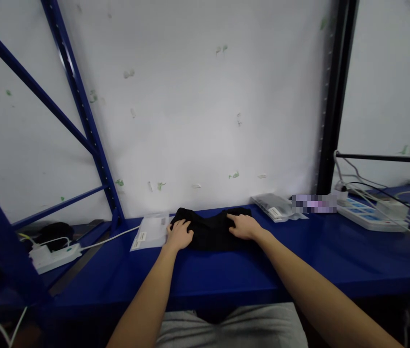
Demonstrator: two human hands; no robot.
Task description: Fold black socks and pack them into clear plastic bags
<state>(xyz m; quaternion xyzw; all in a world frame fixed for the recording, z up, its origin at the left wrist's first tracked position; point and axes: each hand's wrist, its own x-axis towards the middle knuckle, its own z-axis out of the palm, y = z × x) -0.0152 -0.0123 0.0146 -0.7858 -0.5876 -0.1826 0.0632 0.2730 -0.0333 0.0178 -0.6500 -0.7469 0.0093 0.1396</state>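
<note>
A soft black cloth item [210, 234] lies across the glossy blue worktop [212, 280], directly in front of the person, with both bare hands on it. The left hand [180, 234] rests on the cloth's left end, its grip loose and unclosed, the fingers spread over the fabric. The right hand [245, 226] lies on the other end, index finger stretched out along the cloth and the remaining fingers curled under; whether that grip pinches any fabric I cannot tell. Just beside the cloth's left end is a flat, clear plastic packet with white labels [150, 233], and beyond its right end, near the white wall [205, 96], sits a greyish clear plastic packet [272, 207]. Right of that packet is a pixelated purplish item (blurred out, so its nature is hidden) [315, 203], then a white power strip with blue sockets [366, 212], cables running over it. At far left, behind the slanting blue metal post [5, 237], lies another white power strip [58, 259].
</note>
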